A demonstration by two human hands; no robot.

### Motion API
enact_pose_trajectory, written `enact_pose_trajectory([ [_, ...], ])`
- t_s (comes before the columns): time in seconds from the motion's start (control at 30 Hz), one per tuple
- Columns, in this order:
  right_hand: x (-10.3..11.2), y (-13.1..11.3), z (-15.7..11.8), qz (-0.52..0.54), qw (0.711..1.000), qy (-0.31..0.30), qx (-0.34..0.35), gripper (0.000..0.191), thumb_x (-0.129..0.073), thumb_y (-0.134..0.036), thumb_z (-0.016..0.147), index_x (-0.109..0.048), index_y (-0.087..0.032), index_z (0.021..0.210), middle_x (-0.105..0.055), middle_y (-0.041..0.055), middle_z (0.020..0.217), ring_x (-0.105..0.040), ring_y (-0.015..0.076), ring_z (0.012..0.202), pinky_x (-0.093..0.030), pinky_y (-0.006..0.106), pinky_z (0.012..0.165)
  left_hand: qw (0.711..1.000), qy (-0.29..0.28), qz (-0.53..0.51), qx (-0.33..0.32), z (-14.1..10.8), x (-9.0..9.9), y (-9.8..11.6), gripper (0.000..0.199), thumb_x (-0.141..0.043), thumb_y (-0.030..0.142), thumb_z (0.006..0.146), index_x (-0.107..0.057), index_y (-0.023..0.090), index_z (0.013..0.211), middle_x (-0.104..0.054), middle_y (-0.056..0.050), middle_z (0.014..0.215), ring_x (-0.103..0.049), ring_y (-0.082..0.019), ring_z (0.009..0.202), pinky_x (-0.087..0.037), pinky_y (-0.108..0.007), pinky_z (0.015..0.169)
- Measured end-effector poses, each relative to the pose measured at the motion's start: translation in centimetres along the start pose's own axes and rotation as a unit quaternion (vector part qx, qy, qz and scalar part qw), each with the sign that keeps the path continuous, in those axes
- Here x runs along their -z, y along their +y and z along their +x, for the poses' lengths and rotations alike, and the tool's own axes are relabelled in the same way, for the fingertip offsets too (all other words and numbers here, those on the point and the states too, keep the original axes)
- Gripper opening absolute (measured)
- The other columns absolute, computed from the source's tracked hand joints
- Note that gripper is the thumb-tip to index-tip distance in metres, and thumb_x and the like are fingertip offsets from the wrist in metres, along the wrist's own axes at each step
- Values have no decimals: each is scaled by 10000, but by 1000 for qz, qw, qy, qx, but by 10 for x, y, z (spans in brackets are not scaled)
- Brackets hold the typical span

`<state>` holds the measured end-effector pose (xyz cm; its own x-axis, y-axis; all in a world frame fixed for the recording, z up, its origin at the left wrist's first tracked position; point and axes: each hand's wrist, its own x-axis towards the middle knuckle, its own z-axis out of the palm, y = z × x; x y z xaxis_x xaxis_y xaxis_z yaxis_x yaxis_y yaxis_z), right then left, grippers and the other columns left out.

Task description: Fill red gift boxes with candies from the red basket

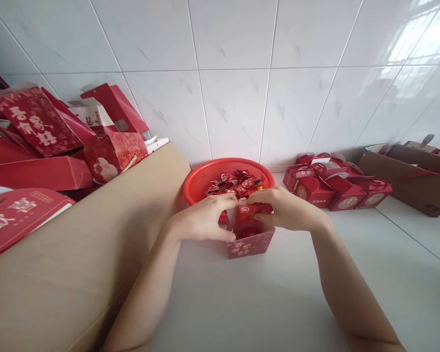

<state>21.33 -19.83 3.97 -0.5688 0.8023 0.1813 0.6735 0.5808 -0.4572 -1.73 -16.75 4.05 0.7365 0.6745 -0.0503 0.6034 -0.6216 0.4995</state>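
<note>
A small red gift box (252,246) with white lettering stands on the pale tabletop, its top open. My left hand (204,218) is at the box's left side, thumb and fingers apart around the pale inner edge. Above the box's right part, my right hand (286,208) pinches a shiny red packet (245,214) between thumb and fingers. Other red pieces show dimly inside the box. Just behind both hands sits a red plastic basket (194,183) holding many red wrapped sweets (238,182), partly hidden by the fingers.
A large cardboard box (139,210) full of red gift boxes (40,120) takes up the left. Several closed red boxes (315,191) stand at the right by the tiled wall (234,112), beside a brown carton (407,181).
</note>
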Motion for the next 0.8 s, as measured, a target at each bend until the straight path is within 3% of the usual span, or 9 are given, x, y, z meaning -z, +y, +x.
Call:
enact_pose_trajectory([
  [0.2,-6,-12,2,-33,998,-26,-37,302,-593,-37,817,-724,-216,1022,-737,49,891,-640,194,750,-404,282,624,1000,2,-5,14,0,0,-1,669,-750,331,720,-590,317,1370,-584,-39,1401,-561,-297,1276,-514,-336,963],
  [0.43,-2,-9,-1,-13,999,6,-42,234,-588,-123,874,-702,-215,1056,-751,63,991,-678,216,848,-467,297,685,1000,11,4,1,-1,2,-5,628,-736,347,756,-592,362,1368,-549,-5,1461,-532,-288,1319,-467,-359,1052],
  [0.57,6,-2,-7,-6,997,68,-45,157,-604,-253,905,-698,-214,1024,-747,59,997,-685,228,882,-496,321,722,1000,7,4,11,-1,2,-4,523,-692,436,816,-626,351,1327,-552,-13,1456,-536,-285,1310,-479,-355,1021],
  [0.7,15,6,-14,13,990,112,-80,369,-684,-417,850,-667,-241,1174,-720,70,1146,-677,264,986,-531,360,781,1000,9,-4,26,-1,2,0,629,-691,620,775,-642,296,1311,-563,-71,1427,-561,-316,1266,-510,-360,957],
  [0.8,19,16,-17,14,992,67,-102,603,-732,-505,789,-587,-289,1333,-659,74,1299,-639,300,1122,-530,399,867,1000,-8,-4,18,0,1,2,609,-737,540,753,-638,304,1305,-605,-64,1367,-631,-291,1148,-531,-336,888],
])
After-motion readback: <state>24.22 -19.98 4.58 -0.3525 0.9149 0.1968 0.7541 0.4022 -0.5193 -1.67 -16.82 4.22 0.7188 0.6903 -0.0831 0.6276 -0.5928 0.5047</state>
